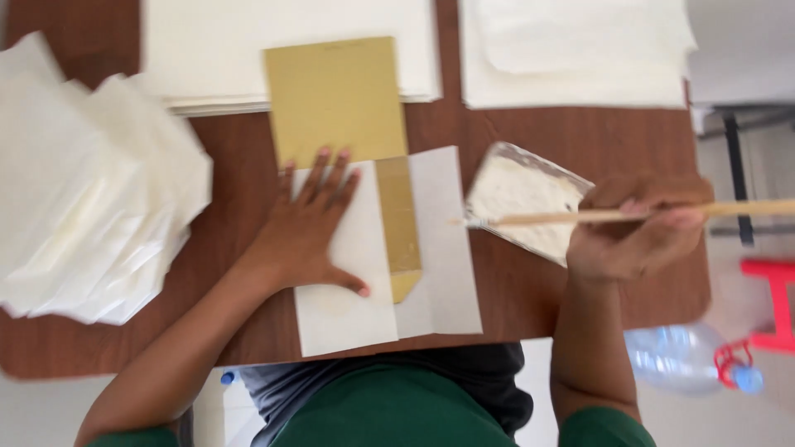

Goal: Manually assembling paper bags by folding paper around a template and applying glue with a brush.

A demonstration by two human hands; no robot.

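Head view: lower centre, white paper sheet [348, 314] lies folded around gold template [335, 99] on the brown counter [240, 165]
Left hand [310, 223]: fingers spread flat, pinning the fold
Right hand [638, 228]: fingers clamped on wooden brush [580, 217], its tip over paste tray [526, 199] at centre right
Upper left: loose paper stack [83, 182]

bare table [240, 157] shows between the heaped sheets [91, 182] at the left and the gold card [335, 99], and again between the folded paper [431, 248] and the tray [526, 203]. stacks [571, 58] block the far edge; the stick [629, 215] spans the right side.
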